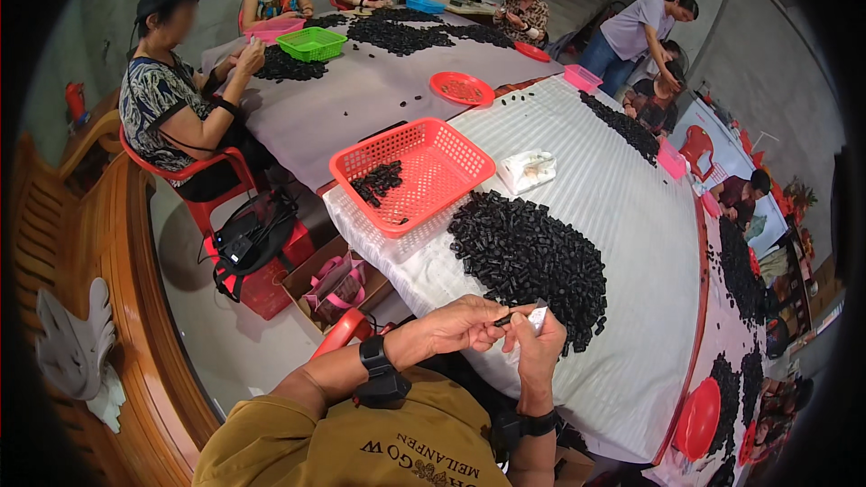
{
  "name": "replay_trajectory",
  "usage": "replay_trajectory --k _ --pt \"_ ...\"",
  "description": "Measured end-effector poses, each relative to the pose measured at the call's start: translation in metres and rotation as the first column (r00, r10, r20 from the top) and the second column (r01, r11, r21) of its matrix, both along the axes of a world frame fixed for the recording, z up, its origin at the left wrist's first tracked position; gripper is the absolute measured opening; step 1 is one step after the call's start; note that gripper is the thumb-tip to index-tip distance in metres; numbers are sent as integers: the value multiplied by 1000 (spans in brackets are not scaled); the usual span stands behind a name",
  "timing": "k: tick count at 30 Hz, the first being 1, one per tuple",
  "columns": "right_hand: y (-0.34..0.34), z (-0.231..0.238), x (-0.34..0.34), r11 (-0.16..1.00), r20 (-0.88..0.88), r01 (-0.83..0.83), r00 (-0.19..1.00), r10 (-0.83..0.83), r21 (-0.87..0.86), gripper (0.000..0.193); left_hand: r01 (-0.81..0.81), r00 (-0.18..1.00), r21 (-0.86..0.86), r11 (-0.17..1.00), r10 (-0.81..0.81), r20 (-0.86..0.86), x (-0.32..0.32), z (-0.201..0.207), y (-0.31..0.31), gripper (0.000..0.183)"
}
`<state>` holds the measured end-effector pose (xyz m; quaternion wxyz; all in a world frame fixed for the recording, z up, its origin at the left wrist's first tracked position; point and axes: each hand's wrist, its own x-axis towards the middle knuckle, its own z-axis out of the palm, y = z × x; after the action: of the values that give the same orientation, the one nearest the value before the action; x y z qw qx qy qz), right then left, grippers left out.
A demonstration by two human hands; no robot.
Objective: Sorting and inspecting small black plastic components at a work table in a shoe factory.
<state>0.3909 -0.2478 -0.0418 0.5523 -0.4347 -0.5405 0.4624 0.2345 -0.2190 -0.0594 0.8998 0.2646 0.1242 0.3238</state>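
One black piece (502,320) is pinched in the fingertips of the left hand (462,325); the right hand (541,344), just beside it, grips one white slip (538,317), both over the near edge of one black heap (532,257). Past the heap lie one white bundle (528,170) and one red basket (437,167) holding one small cluster (377,183), then one red tray (462,88) and one green basket (312,45).

Remotely, I see a small black piece (502,320) pinched at five o'clock, a white slip (538,317) at its three o'clock, loose black pieces (532,252) heaped toward four.
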Motion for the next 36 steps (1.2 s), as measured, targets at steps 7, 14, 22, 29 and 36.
replay_trajectory --k 7,14,22,29,36 --pt "-2 9 -2 998 -85 -70 994 70 -3 10 52 996 -79 996 -46 75 -3 -6 5 25" --pt "-4 9 -3 998 75 -14 997 9 62 11 0 1000 -26 1000 0 -10 -3 0 1 31" --pt "-4 11 -6 998 22 24 999 -25 59 12 -51 997 -15 999 51 56 -6 -4 6 27" --pt "-6 12 -4 986 213 -117 973 89 122 15 -84 992 -12 996 85 93 -10 -4 10 25" --pt "-9 12 -6 992 283 -47 959 14 113 18 -64 987 -9 998 64 147 -9 -10 11 21"
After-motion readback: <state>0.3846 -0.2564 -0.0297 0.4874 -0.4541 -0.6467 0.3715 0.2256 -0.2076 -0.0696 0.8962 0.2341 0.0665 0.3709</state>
